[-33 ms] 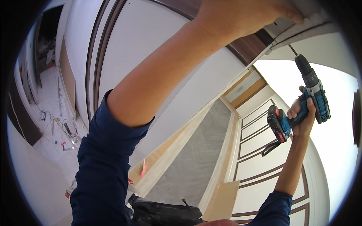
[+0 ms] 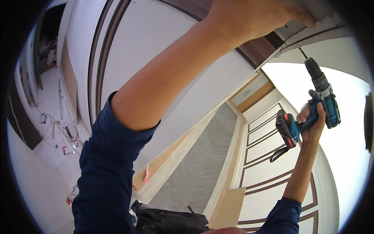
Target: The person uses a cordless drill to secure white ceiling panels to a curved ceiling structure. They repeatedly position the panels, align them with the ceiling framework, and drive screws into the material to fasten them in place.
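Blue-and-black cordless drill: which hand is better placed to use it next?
Probably right: the right hand grips the drill, its slim bit upward, while the left hand is raised at the pale overhead surface.

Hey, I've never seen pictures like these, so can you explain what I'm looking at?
Sure. There's no machine moving things, just a person's bare hands. The view comes from a wide camera worn on the head, so straight edges look curved. The right hand holds a blue and black drill, its bit pointing upward. The left hand reaches up beside a pale board; its grip is hard to judge. Far left, a dark cord and scattered tools lie on a tiled floor.
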Available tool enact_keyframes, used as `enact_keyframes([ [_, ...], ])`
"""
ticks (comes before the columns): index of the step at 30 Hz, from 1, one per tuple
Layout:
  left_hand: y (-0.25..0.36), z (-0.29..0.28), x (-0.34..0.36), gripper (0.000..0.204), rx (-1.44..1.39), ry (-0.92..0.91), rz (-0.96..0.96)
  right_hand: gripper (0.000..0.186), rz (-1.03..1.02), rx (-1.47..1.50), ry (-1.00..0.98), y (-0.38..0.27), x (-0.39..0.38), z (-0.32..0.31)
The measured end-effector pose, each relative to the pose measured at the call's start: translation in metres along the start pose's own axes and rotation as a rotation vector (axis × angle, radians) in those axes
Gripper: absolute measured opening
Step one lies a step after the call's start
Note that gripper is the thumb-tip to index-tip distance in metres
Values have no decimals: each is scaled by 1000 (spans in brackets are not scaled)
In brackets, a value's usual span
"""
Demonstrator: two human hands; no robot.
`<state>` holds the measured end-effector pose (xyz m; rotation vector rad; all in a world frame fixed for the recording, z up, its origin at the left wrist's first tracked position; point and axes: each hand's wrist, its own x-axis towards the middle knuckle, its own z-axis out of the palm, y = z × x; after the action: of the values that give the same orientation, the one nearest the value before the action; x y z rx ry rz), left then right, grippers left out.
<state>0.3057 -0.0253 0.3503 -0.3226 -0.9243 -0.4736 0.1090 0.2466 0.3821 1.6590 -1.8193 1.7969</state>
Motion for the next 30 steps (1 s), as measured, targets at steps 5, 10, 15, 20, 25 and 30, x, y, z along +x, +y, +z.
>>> enact_keyframes([
  [5, 3, -3, -3, 76, 77, -16, -13, 56, 47, 26, 4, -2, -3, 2],
  [10, 7, 6, -2, 78, 88, -61, -35, 53, 141, 109, -55, -4, -4, -7],
  [15, 0, 15, 6, 71, -121, -155, -117, 46, 177, 152, -41, -3, -9, -7],
  [20, -12, -7, 4, 47, -31, -187, -156, 43, 194, 257, 1, -4, -10, 8],
  [25, 7, -5, 4, 41, 181, -276, -245, 35, 180, 255, 58, -11, -13, 6],
  [30, 8, -21, 2, 38, 165, -244, -310, 27, 185, 260, 125, -3, -14, 9],
])
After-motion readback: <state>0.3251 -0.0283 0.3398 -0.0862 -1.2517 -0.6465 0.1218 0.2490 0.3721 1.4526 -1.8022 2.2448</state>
